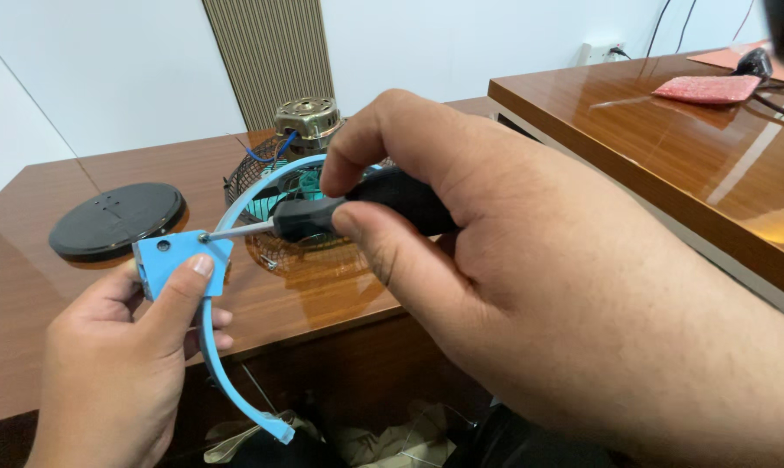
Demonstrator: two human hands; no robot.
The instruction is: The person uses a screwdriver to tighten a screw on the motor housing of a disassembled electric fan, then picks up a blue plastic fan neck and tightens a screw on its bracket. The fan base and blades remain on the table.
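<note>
My left hand [119,364] grips a light blue plastic ring piece [177,258] by its square block, thumb pressed on the block's face. The thin blue band curves up behind my right hand and down to a free end near the bottom. My right hand [513,260] is closed around a black-handled screwdriver [357,208]. Its metal tip rests on a screw at the block's upper right corner.
A black round disc [119,221] lies on the brown wooden desk [28,286] at the left. A wire fan grille with a brass-coloured motor [308,117] stands behind the hands. A second desk [669,130] at right holds a pink cloth [708,88] and cables.
</note>
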